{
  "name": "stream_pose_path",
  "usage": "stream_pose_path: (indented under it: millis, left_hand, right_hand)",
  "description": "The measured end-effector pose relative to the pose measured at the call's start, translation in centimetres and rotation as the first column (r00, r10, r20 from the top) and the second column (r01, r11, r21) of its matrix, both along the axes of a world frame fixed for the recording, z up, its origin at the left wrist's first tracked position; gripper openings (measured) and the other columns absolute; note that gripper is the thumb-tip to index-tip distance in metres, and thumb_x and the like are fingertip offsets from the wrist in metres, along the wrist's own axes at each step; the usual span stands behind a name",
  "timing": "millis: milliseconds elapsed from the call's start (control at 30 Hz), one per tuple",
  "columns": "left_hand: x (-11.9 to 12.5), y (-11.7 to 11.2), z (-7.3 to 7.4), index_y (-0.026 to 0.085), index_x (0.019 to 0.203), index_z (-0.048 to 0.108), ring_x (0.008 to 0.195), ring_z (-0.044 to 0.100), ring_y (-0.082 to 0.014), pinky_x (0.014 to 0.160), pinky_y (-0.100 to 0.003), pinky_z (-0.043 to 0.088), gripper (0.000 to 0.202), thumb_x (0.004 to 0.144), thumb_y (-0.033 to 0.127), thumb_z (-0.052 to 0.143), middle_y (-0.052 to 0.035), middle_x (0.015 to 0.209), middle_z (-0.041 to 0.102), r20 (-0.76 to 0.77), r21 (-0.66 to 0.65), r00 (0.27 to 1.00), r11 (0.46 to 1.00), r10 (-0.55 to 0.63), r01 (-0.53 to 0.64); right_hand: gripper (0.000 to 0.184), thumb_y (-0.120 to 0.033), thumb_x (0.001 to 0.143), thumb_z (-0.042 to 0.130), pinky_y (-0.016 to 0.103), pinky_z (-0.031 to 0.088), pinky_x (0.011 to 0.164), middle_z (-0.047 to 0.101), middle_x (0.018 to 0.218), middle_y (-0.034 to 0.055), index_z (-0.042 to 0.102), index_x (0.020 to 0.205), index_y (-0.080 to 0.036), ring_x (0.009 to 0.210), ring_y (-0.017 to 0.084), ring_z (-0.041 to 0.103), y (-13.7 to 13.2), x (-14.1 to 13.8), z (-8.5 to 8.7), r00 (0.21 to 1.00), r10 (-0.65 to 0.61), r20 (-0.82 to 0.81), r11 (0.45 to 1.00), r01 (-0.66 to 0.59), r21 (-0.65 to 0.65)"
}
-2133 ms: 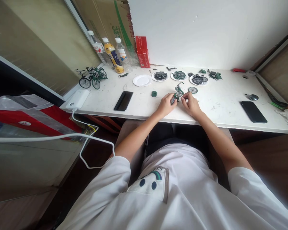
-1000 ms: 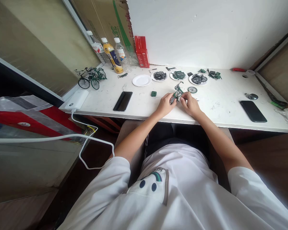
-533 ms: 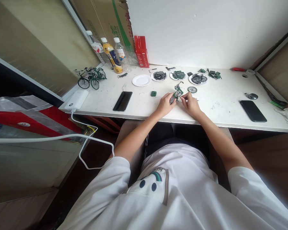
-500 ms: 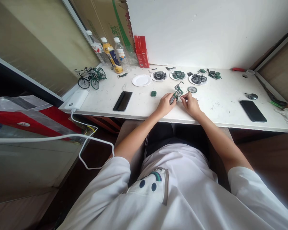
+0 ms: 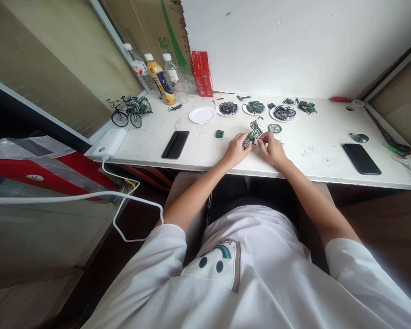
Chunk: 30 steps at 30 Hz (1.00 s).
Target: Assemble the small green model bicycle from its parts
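Observation:
A small green model bicycle frame [image 5: 255, 131] with handlebars stands tilted between my hands over the white table. My left hand [image 5: 237, 149] is closed around its lower left end, near the rear rack. The fingers of my right hand [image 5: 271, 147] are pinched together at its right side; whatever small part may be between them is too small to make out. Just beyond my right hand a loose spoked wheel [image 5: 274, 128] lies flat. To the left of my left hand sits a small green block [image 5: 219, 134].
Paper plates with model parts, such as the green pile [image 5: 255, 107] and the wheels [image 5: 283, 112], line the back. Finished-looking model bicycles [image 5: 132, 112] stand at left. Two phones [image 5: 175, 144], bottles [image 5: 160, 82], a red box [image 5: 202, 75] and a white power bank [image 5: 109, 142] are also there.
The bicycle frame and the fingers of my right hand have shifted very slightly. Everything else stays where it was.

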<state>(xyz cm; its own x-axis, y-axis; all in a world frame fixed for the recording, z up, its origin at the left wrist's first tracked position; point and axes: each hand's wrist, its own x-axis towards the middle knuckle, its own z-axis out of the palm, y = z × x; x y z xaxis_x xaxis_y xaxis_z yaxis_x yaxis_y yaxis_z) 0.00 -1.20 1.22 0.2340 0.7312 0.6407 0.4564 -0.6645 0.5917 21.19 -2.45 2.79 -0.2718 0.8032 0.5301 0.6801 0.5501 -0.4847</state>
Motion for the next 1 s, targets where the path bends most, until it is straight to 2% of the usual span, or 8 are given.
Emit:
stream_pose_path:
  millis: [133,333,667,867,1000]
  left_hand:
    - [-0.10,0.13,-0.12,0.017,0.131,0.069,0.110,0.075,-0.0235,0.098,-0.035,0.062,0.029,0.103,0.020,0.062,-0.0137,0.121,0.076,0.003,-0.002,1.000,1.000,-0.006,0.006]
    - [-0.08,0.20,-0.19,0.017,0.131,0.070,0.110,0.075,-0.0240,0.097,-0.035,0.062,0.029,0.103,0.020,0.061,-0.0139,0.121,0.076,0.001,0.004,1.000,1.000,-0.005,0.005]
    - [-0.04,0.11,-0.11,0.017,0.130,0.070,0.106,0.074,-0.0232,0.095,-0.035,0.062,0.029,0.102,0.019,0.063,-0.0130,0.119,0.076,-0.005,-0.009,1.000,1.000,0.007,-0.007]
    - [0.05,-0.16,0.15,0.018,0.132,0.069,0.111,0.075,-0.0244,0.101,-0.037,0.060,0.030,0.103,0.018,0.061,-0.0135,0.121,0.076,-0.021,0.014,1.000,1.000,-0.006,0.007]
    - [0.10,-0.22,0.21,0.017,0.132,0.069,0.111,0.075,-0.0246,0.100,-0.037,0.060,0.030,0.102,0.017,0.061,-0.0137,0.121,0.077,-0.024,0.019,1.000,1.000,0.002,-0.002]
  right_hand:
    - [0.049,-0.073,0.111,0.038,0.039,0.049,0.069,0.077,0.102,0.0116,0.052,0.116,-0.026,0.073,0.027,0.069,0.07,0.05,-0.12,0.999,0.038,-0.015,0.999,-0.038,-0.013]
    - [0.057,-0.080,0.108,0.036,0.039,0.050,0.067,0.078,0.099,0.0116,0.055,0.119,-0.026,0.069,0.028,0.068,0.22,0.22,-0.15,1.000,0.025,-0.018,0.999,-0.025,-0.025]
    - [0.054,-0.075,0.109,0.039,0.037,0.047,0.067,0.078,0.099,0.0116,0.055,0.119,-0.025,0.068,0.027,0.066,0.48,0.28,-0.31,1.000,0.017,-0.014,0.999,-0.017,-0.043]
    - [0.055,-0.074,0.111,0.031,0.036,0.041,0.065,0.069,0.078,0.0082,0.055,0.105,-0.026,0.065,0.028,0.062,0.44,0.27,-0.21,0.997,-0.060,0.041,0.998,0.061,-0.034]
    - [0.055,-0.074,0.111,0.029,0.036,0.041,0.066,0.071,0.080,0.0091,0.056,0.105,-0.026,0.066,0.029,0.063,0.30,0.20,0.08,0.997,-0.055,0.059,0.997,0.058,-0.050]
